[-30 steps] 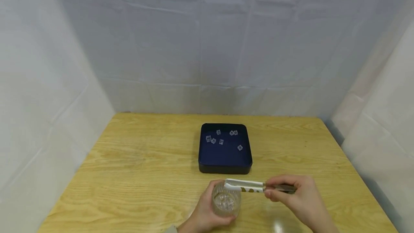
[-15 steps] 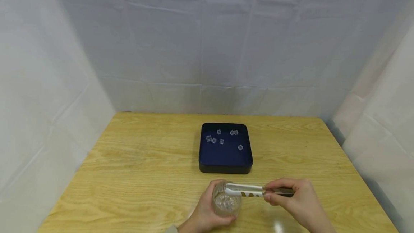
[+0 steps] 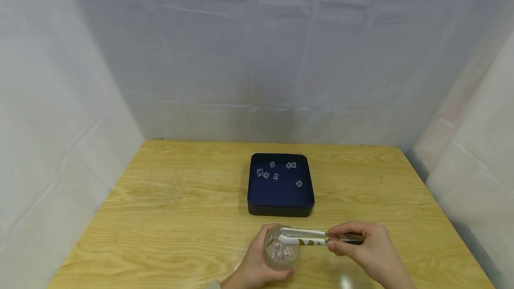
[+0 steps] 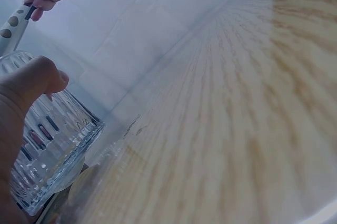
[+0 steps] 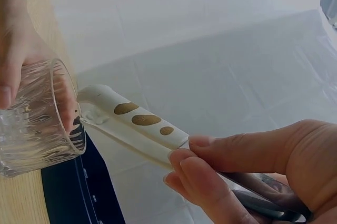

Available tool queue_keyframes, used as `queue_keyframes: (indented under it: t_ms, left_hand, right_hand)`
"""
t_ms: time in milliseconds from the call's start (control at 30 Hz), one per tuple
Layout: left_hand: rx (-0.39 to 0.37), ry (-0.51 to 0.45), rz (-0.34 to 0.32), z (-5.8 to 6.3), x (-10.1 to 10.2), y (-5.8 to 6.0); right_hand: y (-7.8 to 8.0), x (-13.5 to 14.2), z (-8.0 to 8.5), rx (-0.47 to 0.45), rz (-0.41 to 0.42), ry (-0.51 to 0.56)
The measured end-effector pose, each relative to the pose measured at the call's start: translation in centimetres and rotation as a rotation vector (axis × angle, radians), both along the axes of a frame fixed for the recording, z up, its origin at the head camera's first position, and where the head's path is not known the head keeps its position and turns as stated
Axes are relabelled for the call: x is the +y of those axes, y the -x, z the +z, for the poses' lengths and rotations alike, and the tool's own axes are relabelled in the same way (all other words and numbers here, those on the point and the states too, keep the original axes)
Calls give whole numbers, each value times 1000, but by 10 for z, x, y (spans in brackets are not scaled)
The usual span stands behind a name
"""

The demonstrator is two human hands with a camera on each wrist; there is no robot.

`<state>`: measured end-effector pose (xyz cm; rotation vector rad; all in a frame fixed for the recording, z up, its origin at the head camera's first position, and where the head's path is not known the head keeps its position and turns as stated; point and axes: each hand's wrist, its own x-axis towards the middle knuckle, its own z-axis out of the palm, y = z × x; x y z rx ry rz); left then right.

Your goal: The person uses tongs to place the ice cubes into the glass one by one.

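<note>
Tongs (image 3: 315, 241) lowered, at glass (image 3: 282, 258) rim, tray (image 3: 279, 195) apart

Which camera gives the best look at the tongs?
The right wrist view: the tongs appear largest there, both white arms clear. The head view shows them small, tips over the glass, in the right hand; the left wrist view shows only part, near its left edge.

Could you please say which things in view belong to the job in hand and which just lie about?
Likely part of the job:
glass, in the left hand
tongs, in the right hand
blue tray
clear cubes inside

Only surroundings:
wooden table
white sheeting
</note>
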<state>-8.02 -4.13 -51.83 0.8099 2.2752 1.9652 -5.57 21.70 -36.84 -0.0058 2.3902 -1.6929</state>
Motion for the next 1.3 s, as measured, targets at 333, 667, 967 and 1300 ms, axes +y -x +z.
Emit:
queue_keyframes:
  t_ms: [333, 667, 967, 1300]
  left_hand:
    - [-10, 13, 10, 0, 0, 0]
    - [3, 18, 23, 0, 0, 0]
    - [47, 20, 32, -1, 0, -1]
    - [23, 15, 22, -2, 1, 0]
  right_hand:
    - [4, 0, 3, 8, -44, -31]
    - [10, -10, 5, 170, -171, -125]
    - [24, -16, -4, 404, -231, -223]
    - [48, -21, -20, 508, -272, -266]
